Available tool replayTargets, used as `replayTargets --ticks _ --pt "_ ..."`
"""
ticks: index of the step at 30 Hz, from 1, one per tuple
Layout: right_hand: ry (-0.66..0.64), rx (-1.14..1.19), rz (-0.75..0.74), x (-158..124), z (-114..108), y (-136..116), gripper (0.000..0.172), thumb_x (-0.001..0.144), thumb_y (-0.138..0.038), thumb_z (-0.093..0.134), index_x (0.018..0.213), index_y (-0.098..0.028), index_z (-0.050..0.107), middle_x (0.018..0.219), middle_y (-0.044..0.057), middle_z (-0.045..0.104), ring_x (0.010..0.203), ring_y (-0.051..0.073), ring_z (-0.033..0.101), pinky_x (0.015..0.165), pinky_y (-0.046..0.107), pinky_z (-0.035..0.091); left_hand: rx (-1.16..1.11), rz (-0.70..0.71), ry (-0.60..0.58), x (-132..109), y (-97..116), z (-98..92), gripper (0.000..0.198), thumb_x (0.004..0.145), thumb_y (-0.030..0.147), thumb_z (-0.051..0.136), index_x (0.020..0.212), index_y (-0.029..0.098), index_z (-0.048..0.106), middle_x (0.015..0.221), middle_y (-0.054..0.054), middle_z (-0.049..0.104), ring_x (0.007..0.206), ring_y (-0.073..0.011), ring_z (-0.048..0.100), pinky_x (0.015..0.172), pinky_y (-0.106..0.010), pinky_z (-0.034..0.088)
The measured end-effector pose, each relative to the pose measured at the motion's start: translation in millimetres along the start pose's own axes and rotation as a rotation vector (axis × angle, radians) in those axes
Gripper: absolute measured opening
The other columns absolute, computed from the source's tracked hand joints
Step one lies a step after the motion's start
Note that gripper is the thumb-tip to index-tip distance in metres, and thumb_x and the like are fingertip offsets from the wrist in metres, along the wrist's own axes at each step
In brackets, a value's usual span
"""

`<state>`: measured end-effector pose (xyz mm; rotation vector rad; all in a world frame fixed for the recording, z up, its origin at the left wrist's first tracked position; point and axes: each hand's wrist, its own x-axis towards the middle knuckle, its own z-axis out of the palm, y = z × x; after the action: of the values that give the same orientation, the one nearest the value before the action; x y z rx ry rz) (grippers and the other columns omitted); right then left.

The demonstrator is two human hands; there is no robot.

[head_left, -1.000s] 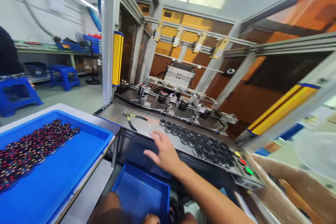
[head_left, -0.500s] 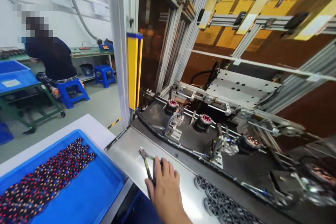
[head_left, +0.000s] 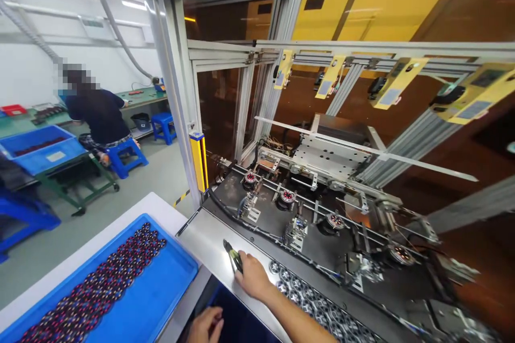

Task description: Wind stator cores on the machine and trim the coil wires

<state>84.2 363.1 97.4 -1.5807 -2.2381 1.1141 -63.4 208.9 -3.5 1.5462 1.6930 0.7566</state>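
My right hand (head_left: 252, 277) is closed round the handles of a pair of diagonal cutters (head_left: 230, 249) with green and black grips. Their jaws point away from me, over a bare metal ledge (head_left: 201, 230) along the machine's front. My left hand (head_left: 206, 324) is low in the view, left of the right forearm, its fingers loosely curled and a little apart with nothing visible in them. Right of my right hand, several grey metal ring-shaped parts (head_left: 309, 297) lie in rows on the ledge. To the left, wound motor stators (head_left: 108, 273) with copper and red showing fill much of a blue tray (head_left: 177, 278).
Beyond the ledge, a framed machine holds several wound parts (head_left: 286, 199) at stations on a black deck (head_left: 269, 220). A yellow upright sensor bar (head_left: 198, 163) stands at its left edge. A person (head_left: 98, 118) sits on a blue stool (head_left: 125, 158) at a far bench.
The view has shifted, showing more of the machine's upper frame. My right hand has closed round the cutters, over which it was spread before. My left hand has come into view at the bottom.
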Motion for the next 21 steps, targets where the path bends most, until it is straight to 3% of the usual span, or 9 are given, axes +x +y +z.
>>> replayTargets --ticks 5,8,10,15,21 --pt "-0.124 0.520 0.013 -13.2 -13.7 -11.5 0.033 0.094 -0.036 0.052 0.120 -0.016 0.056 0.087 0.002 0.065 0.072 0.015 0.064 0.066 0.032 0.055 0.105 0.137 0.157 32.4 19.4 4.0 0.039 0.095 0.044 0.039 0.113 0.023 0.068 0.106 -0.014 0.074 0.103 -0.0293 0.069 0.093 -0.043 0.056" --pt "-0.135 0.812 0.012 -10.5 -22.7 -31.5 0.035 0.088 -0.036 0.049 0.118 -0.019 0.054 0.078 -0.002 0.061 0.068 0.015 0.064 0.058 0.028 0.053 0.188 0.169 0.187 62.4 41.8 13.1 0.038 0.092 0.039 0.043 0.116 0.021 0.066 0.116 -0.016 0.071 0.113 -0.0323 0.065 0.098 -0.048 0.052" --pt "-0.108 0.974 0.009 0.0 -31.0 -47.0 0.034 0.084 -0.039 0.054 0.112 -0.020 0.055 0.075 -0.003 0.059 0.064 0.014 0.063 0.054 0.026 0.052 0.251 0.169 0.175 85.5 54.9 20.0 0.033 0.088 0.033 0.047 0.110 0.022 0.068 0.113 -0.016 0.071 0.108 -0.0326 0.067 0.092 -0.047 0.055" --pt "0.046 1.299 0.035 54.7 -55.1 -83.9 0.034 0.087 -0.038 0.061 0.114 -0.019 0.053 0.088 0.000 0.061 0.058 0.009 0.058 0.047 0.021 0.046 0.408 0.151 0.112 124.6 68.4 27.5 0.015 0.083 0.023 0.054 0.083 0.022 0.069 0.080 -0.010 0.073 0.077 -0.0258 0.071 0.073 -0.041 0.056" --pt "0.254 1.528 0.219 135.9 -73.9 -106.7 0.028 0.096 -0.036 0.056 0.114 -0.015 0.056 0.091 0.002 0.061 0.065 0.010 0.059 0.053 0.023 0.052 0.454 0.231 0.162 125.8 71.5 21.2 0.024 0.086 0.020 0.045 0.099 0.021 0.066 0.082 -0.009 0.074 0.074 -0.0235 0.071 0.066 -0.034 0.054"
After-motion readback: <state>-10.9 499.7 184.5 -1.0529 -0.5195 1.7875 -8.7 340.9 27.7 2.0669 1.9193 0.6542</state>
